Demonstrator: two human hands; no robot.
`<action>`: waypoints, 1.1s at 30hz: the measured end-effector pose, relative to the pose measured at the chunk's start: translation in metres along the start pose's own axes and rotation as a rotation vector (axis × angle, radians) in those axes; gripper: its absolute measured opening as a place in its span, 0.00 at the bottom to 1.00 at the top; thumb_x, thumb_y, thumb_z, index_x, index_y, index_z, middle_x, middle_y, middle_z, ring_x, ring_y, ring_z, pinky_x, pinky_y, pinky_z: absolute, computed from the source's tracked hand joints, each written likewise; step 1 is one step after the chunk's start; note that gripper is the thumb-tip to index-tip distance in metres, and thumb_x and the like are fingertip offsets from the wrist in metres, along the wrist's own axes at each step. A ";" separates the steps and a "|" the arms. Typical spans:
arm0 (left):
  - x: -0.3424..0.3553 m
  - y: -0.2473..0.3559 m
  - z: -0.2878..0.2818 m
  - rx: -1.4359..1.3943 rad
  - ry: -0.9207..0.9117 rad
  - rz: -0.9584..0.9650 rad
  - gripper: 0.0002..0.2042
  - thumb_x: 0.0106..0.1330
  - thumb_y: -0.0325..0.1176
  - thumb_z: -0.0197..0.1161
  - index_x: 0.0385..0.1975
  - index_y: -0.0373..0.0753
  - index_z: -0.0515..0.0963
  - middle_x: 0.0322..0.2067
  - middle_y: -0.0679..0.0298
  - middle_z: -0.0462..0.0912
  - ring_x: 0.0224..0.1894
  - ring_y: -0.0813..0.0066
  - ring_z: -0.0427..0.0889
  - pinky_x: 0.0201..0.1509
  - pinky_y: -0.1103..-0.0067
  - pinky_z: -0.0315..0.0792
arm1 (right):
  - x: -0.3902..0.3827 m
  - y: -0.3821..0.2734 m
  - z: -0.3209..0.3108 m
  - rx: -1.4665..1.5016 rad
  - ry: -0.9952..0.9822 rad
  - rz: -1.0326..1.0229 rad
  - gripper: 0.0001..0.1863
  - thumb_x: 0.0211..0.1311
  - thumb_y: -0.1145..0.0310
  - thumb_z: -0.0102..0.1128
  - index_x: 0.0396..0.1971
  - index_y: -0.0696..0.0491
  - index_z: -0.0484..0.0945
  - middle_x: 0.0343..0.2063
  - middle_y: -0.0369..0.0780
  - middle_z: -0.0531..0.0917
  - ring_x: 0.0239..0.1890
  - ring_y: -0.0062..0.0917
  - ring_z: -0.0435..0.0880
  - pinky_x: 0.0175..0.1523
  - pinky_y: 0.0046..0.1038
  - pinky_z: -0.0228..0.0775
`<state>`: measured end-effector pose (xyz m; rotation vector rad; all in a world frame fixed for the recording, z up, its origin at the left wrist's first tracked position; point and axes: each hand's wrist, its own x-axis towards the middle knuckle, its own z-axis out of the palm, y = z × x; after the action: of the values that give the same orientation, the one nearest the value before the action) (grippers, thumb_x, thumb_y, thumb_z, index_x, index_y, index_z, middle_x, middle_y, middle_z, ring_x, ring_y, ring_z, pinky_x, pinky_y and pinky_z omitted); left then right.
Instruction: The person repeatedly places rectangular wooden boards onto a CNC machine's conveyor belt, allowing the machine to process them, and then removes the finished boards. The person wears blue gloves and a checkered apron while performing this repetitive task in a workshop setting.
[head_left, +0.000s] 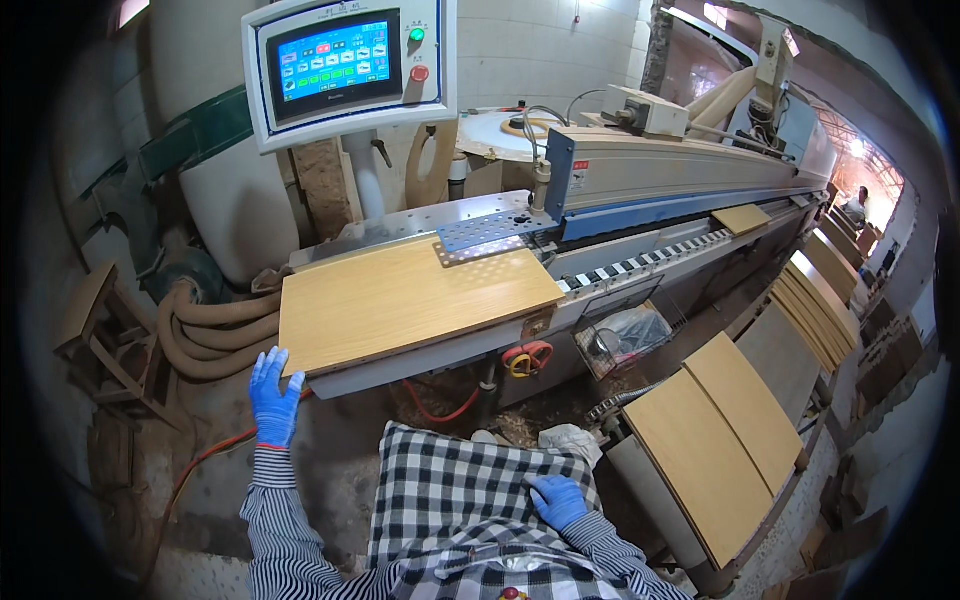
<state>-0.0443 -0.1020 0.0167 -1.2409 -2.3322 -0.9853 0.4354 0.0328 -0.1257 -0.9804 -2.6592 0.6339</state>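
A wood-coloured board (410, 300) lies flat on the left end of a long edge-banding-type machine (680, 170). My left hand (275, 400), in a blue glove, is at the board's near left corner. Its fingers are stretched along the left end and the thumb stands apart; the fingertips touch or nearly touch the edge. A perforated blue plate (485, 232) sits over the board's far right part. My right hand (560, 502), also blue-gloved, rests on the black-and-white checked apron (440, 480) over my lap. Its fingers lie loosely on the cloth, with nothing visible in them.
A control screen (335, 62) with green and red buttons stands above the machine. At right, boards (700, 430) lie on a stand, with stacked boards (815, 310) beyond. Another board (742, 219) sits farther along the machine. Thick hoses (215, 335) and a wooden stool (115, 340) are at left.
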 end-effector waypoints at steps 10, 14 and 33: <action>0.002 -0.006 0.000 -0.019 -0.018 -0.004 0.22 0.59 0.35 0.66 0.55 0.39 0.75 0.59 0.56 0.73 0.65 0.56 0.64 0.68 0.66 0.58 | 0.001 0.001 0.002 0.007 0.014 -0.018 0.17 0.62 0.62 0.52 0.47 0.52 0.77 0.39 0.46 0.82 0.41 0.41 0.79 0.49 0.40 0.71; 0.004 0.002 -0.002 -0.028 -0.025 -0.022 0.23 0.59 0.35 0.67 0.54 0.39 0.75 0.58 0.56 0.74 0.65 0.56 0.64 0.68 0.65 0.58 | 0.002 0.002 0.002 0.003 -0.001 -0.017 0.17 0.62 0.62 0.52 0.48 0.51 0.77 0.38 0.46 0.82 0.40 0.41 0.79 0.49 0.40 0.71; 0.030 0.070 0.072 -0.096 0.004 0.282 0.25 0.61 0.42 0.65 0.57 0.40 0.73 0.57 0.52 0.73 0.64 0.50 0.65 0.67 0.61 0.57 | 0.004 0.063 -0.034 0.246 0.571 0.350 0.13 0.60 0.66 0.56 0.42 0.54 0.80 0.42 0.45 0.82 0.45 0.41 0.80 0.53 0.36 0.71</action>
<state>-0.0013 -0.0063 0.0120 -1.5516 -2.0531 -1.0088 0.4798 0.0889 -0.1255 -1.3249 -1.8887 0.6139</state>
